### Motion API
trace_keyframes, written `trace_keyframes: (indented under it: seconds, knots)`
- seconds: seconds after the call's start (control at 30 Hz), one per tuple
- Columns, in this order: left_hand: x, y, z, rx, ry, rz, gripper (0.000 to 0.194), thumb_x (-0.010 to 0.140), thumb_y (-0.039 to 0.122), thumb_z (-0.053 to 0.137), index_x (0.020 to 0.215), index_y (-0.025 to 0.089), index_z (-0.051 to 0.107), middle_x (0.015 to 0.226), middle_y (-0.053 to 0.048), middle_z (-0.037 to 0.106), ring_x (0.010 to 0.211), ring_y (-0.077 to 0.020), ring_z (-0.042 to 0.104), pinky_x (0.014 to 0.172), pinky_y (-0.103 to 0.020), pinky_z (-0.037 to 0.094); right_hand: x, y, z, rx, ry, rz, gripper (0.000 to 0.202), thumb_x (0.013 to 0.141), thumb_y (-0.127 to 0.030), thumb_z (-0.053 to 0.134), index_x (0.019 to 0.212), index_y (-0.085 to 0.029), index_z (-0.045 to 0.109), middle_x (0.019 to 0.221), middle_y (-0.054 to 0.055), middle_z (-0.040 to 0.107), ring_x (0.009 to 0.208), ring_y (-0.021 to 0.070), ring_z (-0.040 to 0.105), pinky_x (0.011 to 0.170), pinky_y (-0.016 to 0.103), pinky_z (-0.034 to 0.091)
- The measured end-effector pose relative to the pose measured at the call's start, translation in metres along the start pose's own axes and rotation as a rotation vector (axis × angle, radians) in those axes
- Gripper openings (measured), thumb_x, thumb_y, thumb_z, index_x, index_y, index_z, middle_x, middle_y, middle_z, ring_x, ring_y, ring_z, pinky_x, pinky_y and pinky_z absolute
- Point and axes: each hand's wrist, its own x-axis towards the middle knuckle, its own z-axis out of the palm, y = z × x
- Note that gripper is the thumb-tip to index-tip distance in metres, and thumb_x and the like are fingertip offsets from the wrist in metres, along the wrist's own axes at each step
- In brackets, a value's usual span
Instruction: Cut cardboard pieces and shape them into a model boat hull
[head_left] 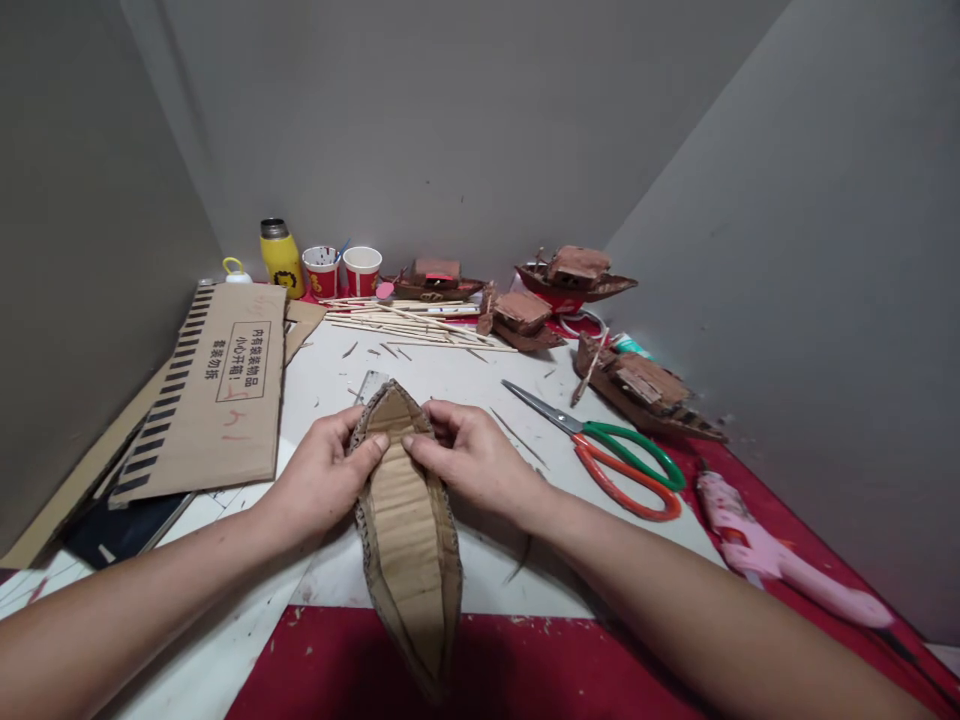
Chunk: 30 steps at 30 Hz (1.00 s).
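Observation:
A boat-shaped piece of brown cardboard (409,530) with raised sides is held up over the front of the table, one pointed end away from me and the other toward me. My left hand (326,470) grips its left side near the far end, thumb pressed on the inside. On the right side, my right hand (472,455) grips it at the same height, its thumb also inside. The fingers behind the cardboard are partly hidden. Scissors (577,430) with green and orange handles lie to the right of my right hand, blades half closed.
Flat cardboard (217,400) lies at the left. Wooden sticks (420,325), red cups (362,272) and a yellow bottle (281,262) stand or lie at the back. Several brown model boats (649,385) line the back right. A pink glue gun (795,570) rests on red cloth at the right.

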Motion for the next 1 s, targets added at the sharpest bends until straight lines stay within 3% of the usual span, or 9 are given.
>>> trace_keyframes:
  seconds: [0.1, 0.2, 0.3, 0.37, 0.6, 0.83, 1.0]
  knots:
    - [0.003, -0.005, -0.001, -0.03, -0.022, -0.021, 0.026, 0.084, 0.028, 0.063, 0.105, 0.014, 0.066, 0.101, -0.006, 0.074, 0.092, -0.023, 0.067, 0.082, -0.031, 0.049, 0.001, -0.003, -0.007, -0.08, 0.058, -0.051, 0.018, 0.079, -0.019, 0.06, 0.096, -0.018, 0.065, 0.076, 0.0, 0.063, 0.069, 0.0153, 0.059, 0.06, 0.025, 0.046]
    - [0.005, -0.008, -0.001, -0.011, -0.043, -0.023, 0.026, 0.085, 0.027, 0.061, 0.107, 0.014, 0.066, 0.101, -0.005, 0.073, 0.093, -0.0227, 0.066, 0.083, -0.031, 0.049, 0.0, -0.005, -0.01, -0.145, 0.175, -0.231, 0.031, 0.081, -0.017, 0.061, 0.111, -0.021, 0.061, 0.104, 0.006, 0.066, 0.091, 0.0184, 0.062, 0.073, 0.029, 0.051]
    - [0.004, -0.01, 0.0, 0.051, -0.047, -0.004, 0.025, 0.085, 0.026, 0.06, 0.107, 0.015, 0.066, 0.098, -0.004, 0.073, 0.093, -0.0222, 0.065, 0.08, -0.029, 0.048, 0.001, -0.002, -0.01, -0.191, 0.17, -0.402, 0.025, 0.082, -0.013, 0.059, 0.105, -0.023, 0.063, 0.107, 0.006, 0.064, 0.1, 0.0198, 0.061, 0.08, 0.032, 0.051]
    - [0.003, -0.011, 0.001, 0.071, -0.052, -0.006, 0.025, 0.084, 0.026, 0.06, 0.106, 0.014, 0.066, 0.096, -0.003, 0.073, 0.09, -0.0217, 0.065, 0.077, -0.028, 0.048, 0.002, 0.0, -0.009, -0.203, 0.156, -0.441, 0.022, 0.082, -0.011, 0.06, 0.101, -0.022, 0.064, 0.103, 0.006, 0.065, 0.099, 0.0201, 0.061, 0.081, 0.034, 0.051]
    - [0.004, -0.014, 0.0, 0.077, -0.068, -0.016, 0.025, 0.083, 0.025, 0.062, 0.106, 0.014, 0.066, 0.097, -0.004, 0.072, 0.091, -0.022, 0.063, 0.08, -0.03, 0.047, 0.009, 0.003, -0.014, -0.027, 0.034, -0.313, 0.009, 0.08, -0.012, 0.066, 0.083, -0.019, 0.061, 0.108, 0.008, 0.064, 0.104, 0.0211, 0.06, 0.089, 0.037, 0.048]
    - [0.005, -0.017, 0.002, 0.001, -0.057, 0.027, 0.033, 0.081, 0.023, 0.067, 0.112, 0.016, 0.059, 0.11, -0.005, 0.068, 0.101, -0.0211, 0.062, 0.087, -0.03, 0.047, 0.012, 0.005, -0.021, 0.008, -0.022, -0.433, 0.01, 0.081, -0.012, 0.069, 0.082, -0.019, 0.062, 0.113, 0.009, 0.062, 0.11, 0.0213, 0.058, 0.096, 0.038, 0.043]
    - [0.004, -0.015, 0.002, -0.061, -0.093, -0.055, 0.037, 0.079, 0.026, 0.071, 0.112, 0.017, 0.057, 0.103, -0.004, 0.069, 0.097, -0.0205, 0.065, 0.081, -0.028, 0.05, 0.013, 0.008, -0.026, -0.009, -0.041, -0.459, 0.009, 0.083, -0.012, 0.068, 0.083, -0.02, 0.062, 0.112, 0.008, 0.061, 0.11, 0.0214, 0.057, 0.096, 0.038, 0.043]
